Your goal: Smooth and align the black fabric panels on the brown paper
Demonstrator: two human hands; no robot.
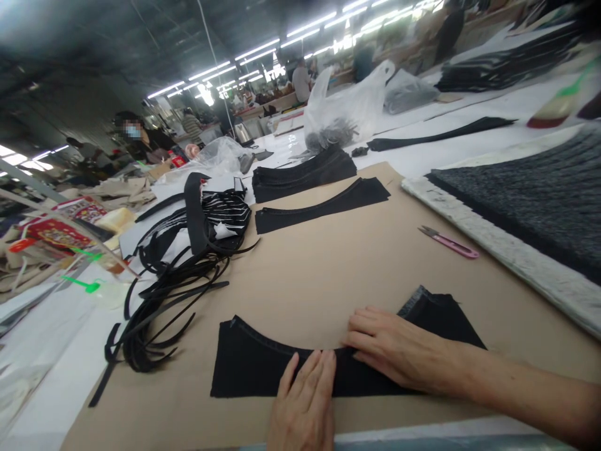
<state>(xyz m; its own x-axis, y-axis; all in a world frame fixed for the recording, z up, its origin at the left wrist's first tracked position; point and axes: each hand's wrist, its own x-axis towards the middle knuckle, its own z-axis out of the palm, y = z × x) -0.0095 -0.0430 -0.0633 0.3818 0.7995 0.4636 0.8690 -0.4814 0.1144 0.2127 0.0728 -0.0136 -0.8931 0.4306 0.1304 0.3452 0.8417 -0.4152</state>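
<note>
A black fabric piece (263, 373) with a curved, folded upper edge lies on brown paper (338, 263) in front of me. My left hand (307, 394) rests flat on it near the middle, fingers stretched toward the curved edge. On the right part of that edge lies my right hand (394, 344), its fingers bent down at the fold; whether they pinch the fabric is hard to see. Right of my right hand, the edge strip stands up a little and shows a grey underside. A similar black piece (323, 203) lies farther back, before a stack of black pieces (305, 172).
Pink thread snips (451, 243) lie at the right, beside a white board (493, 235) bearing grey ribbed fabric (530, 181). Black strips (178, 300) are heaped at the left. Behind stand a white plastic bag (347, 100) and bottles with green nozzles. People work in the background.
</note>
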